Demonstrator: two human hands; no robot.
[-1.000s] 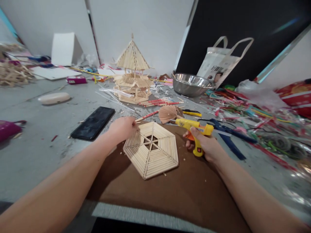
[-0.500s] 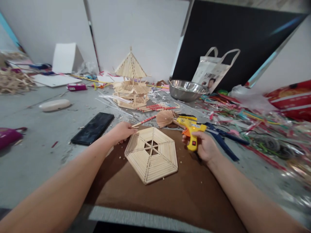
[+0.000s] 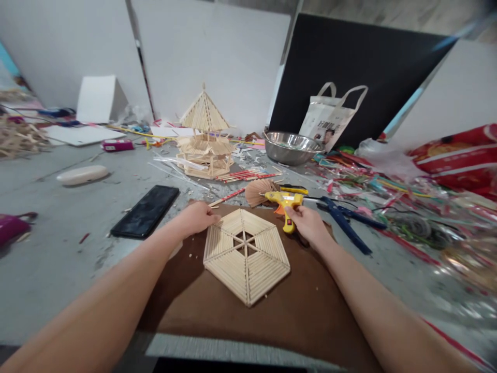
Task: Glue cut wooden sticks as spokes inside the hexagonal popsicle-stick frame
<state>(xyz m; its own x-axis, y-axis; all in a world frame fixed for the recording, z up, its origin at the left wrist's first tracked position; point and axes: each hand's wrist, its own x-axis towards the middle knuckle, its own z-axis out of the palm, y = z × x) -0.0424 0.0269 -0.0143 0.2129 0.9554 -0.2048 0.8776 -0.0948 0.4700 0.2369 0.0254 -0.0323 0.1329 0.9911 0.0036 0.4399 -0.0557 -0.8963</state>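
Note:
A hexagonal panel of thin wooden sticks (image 3: 264, 264), with a spoked opening at its centre, lies on a brown board (image 3: 303, 316). My left hand (image 3: 199, 217) has its fingers closed at the panel's upper left edge; the fingertips are partly hidden. Wrapped round the handle of a yellow glue gun (image 3: 285, 199) is my right hand (image 3: 308, 223), right of the panel's upper corner. The gun's nozzle points left, over a brown pleated fan-shaped piece (image 3: 254, 192). Just beyond my left hand lies a red-and-wood stick (image 3: 229, 197).
Behind stands a stick pagoda model (image 3: 205, 150), with red-tipped sticks (image 3: 244, 174) before it. A black phone (image 3: 145, 211) lies left. Blue-handled pliers (image 3: 349, 223) and scattered strips lie right. A steel bowl (image 3: 293, 150) and white bag (image 3: 326, 116) are at the back.
The hexagonal panel has turned slightly counterclockwise, its lower corner swinging right. My right hand has brought the glue gun left, closer to the panel. The view has shifted a little.

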